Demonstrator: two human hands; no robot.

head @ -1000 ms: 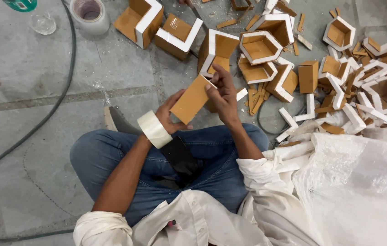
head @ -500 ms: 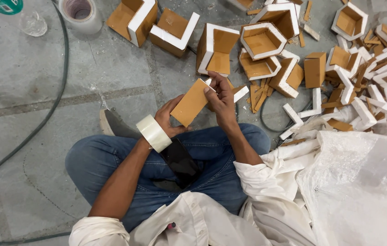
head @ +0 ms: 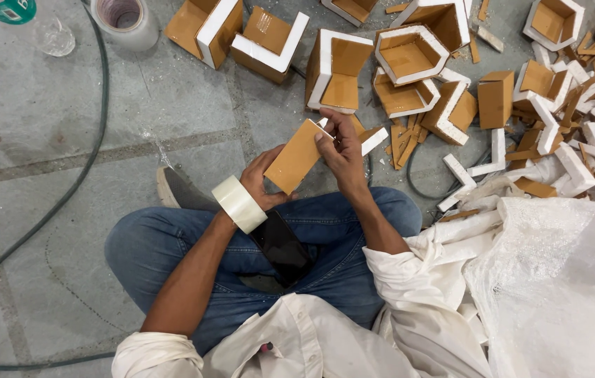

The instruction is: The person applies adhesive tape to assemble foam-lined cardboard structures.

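I see my left hand (head: pixel 261 183) gripping the lower end of a brown cardboard panel (head: pixel 297 155), fingers wrapped behind it and thumb in front, while a roll of clear tape (head: pixel 239 204) sits around that wrist like a bracelet. My right hand (head: pixel 343 150) pinches the panel's upper edge, fingertips pressed together on what looks like a strip of tape or a white foam edge; I cannot tell which. The panel hangs tilted just above my knees, in front of my crossed legs in blue jeans (head: pixel 185 241).

Beyond the panel, on the stone floor (head: pixel 45 161), lie many finished-looking corner protectors (head: pixel 269 42), brown card lined with white foam, some folded into L shapes, some into small boxes. To the right of the panel a loose heap of foam strips and card scraps (head: pixel 577 119) spreads toward a white woven sack (head: pixel 556 294). I judge a good batch is done, with this piece in progress and plenty of loose material left. A second tape roll (head: pixel 121 17) stands far above and left of the panel.
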